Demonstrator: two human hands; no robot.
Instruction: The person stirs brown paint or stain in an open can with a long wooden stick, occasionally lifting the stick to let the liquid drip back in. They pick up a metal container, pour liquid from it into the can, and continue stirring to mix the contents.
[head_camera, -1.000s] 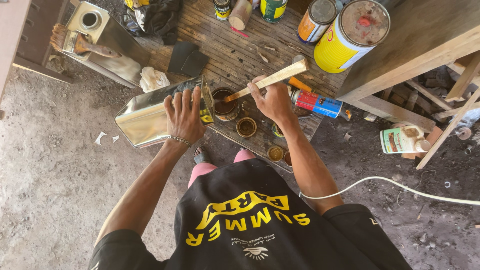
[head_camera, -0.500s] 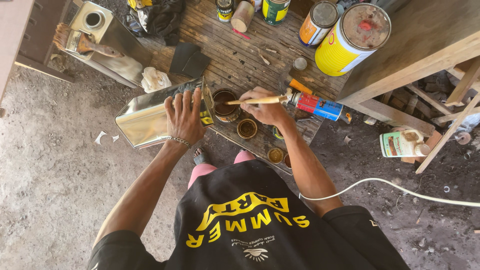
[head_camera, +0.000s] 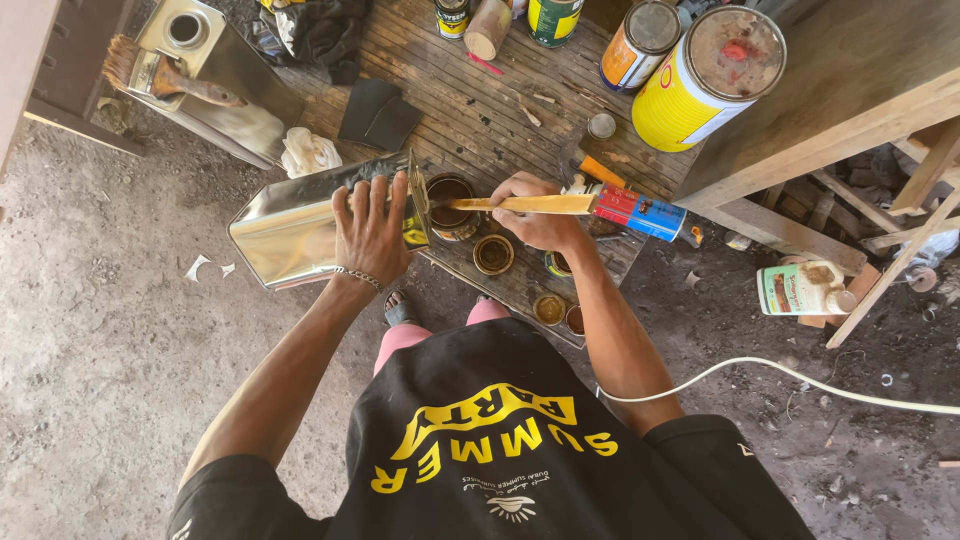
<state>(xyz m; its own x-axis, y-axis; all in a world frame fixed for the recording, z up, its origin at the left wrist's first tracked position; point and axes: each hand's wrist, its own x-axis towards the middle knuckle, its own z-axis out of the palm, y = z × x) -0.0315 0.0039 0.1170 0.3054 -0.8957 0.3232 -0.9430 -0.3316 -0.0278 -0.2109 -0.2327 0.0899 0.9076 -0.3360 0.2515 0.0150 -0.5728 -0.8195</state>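
A: Head view: where's the metal can (head_camera: 300, 225)?
B: Tipped on its side on the slatted wooden surface (head_camera: 470, 110), left hand (head_camera: 370, 232) gripping it.
A: And the right hand (head_camera: 540, 212)?
B: Closed around a paintbrush (head_camera: 520, 204) over a small tin (head_camera: 450, 200).

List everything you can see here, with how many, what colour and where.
Tilted metal can: one, silver, left of the board.
Small tin: one, brown inside, at the can's mouth.
Stick: one, yellow wood, across the tin.
Big paint cans: two, yellow, top right.
Paintbrush: one, brown, on the square can top left.
Jar lids: several, brownish, board's near edge.
White bottle: one, lying on the ground at right.
White cable: one, on the ground.
Left hand: grip on the can.
Right hand: grip on the stick.
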